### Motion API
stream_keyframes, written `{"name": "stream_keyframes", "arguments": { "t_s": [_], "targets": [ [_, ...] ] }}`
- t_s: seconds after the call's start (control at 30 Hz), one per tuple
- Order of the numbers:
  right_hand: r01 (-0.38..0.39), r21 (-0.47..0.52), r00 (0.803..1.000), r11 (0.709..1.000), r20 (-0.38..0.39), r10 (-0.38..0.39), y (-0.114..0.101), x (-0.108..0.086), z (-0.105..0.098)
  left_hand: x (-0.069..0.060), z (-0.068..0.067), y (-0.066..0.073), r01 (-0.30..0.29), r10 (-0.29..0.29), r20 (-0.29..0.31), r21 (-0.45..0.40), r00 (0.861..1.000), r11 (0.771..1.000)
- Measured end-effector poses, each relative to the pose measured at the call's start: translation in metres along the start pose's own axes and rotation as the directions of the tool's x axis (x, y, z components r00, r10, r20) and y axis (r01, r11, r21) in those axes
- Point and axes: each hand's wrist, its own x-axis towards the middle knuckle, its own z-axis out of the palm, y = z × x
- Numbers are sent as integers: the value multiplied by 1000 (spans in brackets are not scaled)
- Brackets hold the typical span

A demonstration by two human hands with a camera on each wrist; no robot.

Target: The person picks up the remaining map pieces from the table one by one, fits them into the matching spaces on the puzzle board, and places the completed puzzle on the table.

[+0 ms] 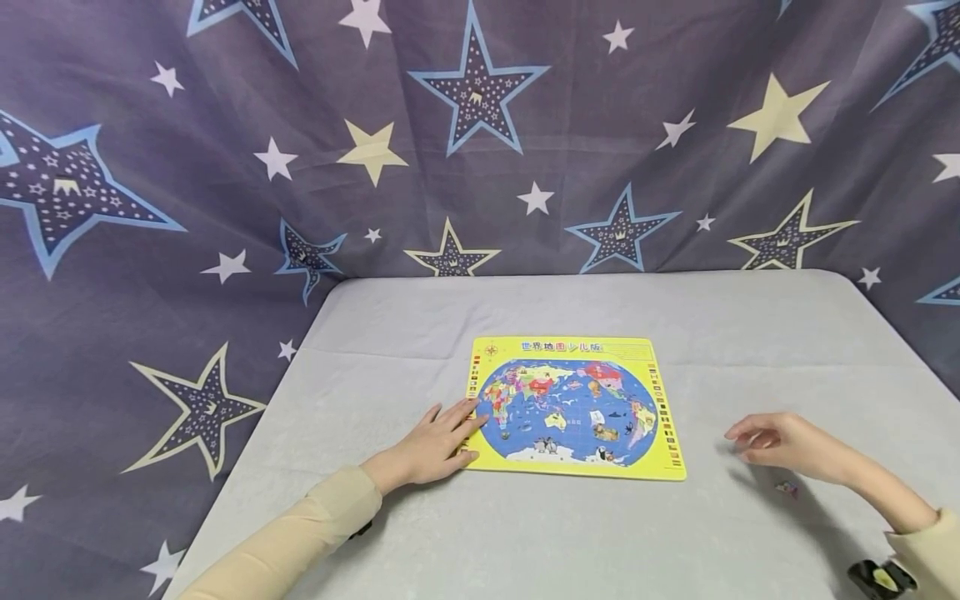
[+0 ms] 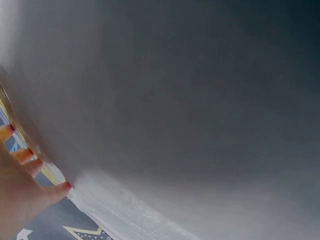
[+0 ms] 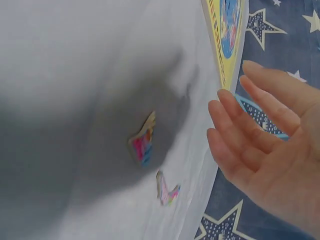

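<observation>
A yellow-bordered world map puzzle board [image 1: 566, 475] lies flat on the table, with a blue oval map and Chinese title. My left hand [image 1: 431, 446] rests at its left edge, fingers spread over the border; in the left wrist view, the fingers [image 2: 22, 156] show at the board's side. To the right of the board, my right hand [image 1: 787, 446] hovers over the table, fingers loosely bent and holding nothing. Below it lies a small colourful puzzle piece [image 1: 786, 488]. The right wrist view shows two loose pieces, a pink-and-blue puzzle piece [image 3: 142, 142] and a pale, V-shaped puzzle piece [image 3: 166, 191].
A light grey cloth covers the table [image 1: 600, 542]. Behind it and along its left side hangs a dark curtain [image 1: 480, 208] printed with stars. A black strapped device [image 1: 881, 577] sits at the right wrist.
</observation>
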Motion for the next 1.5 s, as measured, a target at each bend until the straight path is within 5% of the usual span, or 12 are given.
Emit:
{"name": "stream_keyframes", "arguments": {
  "t_s": [0.53,0.9,1.17,1.5],
  "targets": [
    [78,132,991,988,96,-91,27,-30,-9,0,-1,1,5,-5,3,-1,1000,1000],
    [156,70,987,985,28,-158,39,-39,-3,-1,-2,2,-1,1,7,-1,1000,1000],
    [233,132,972,964,4,-235,47,-41,-1,-1,-2,2,2,-2,3,1,1000,1000],
    [209,172,977,963,14,-215,51,-42,-1,-1,0,1,-8,8,-17,-7,1000,1000]
  ]
}}
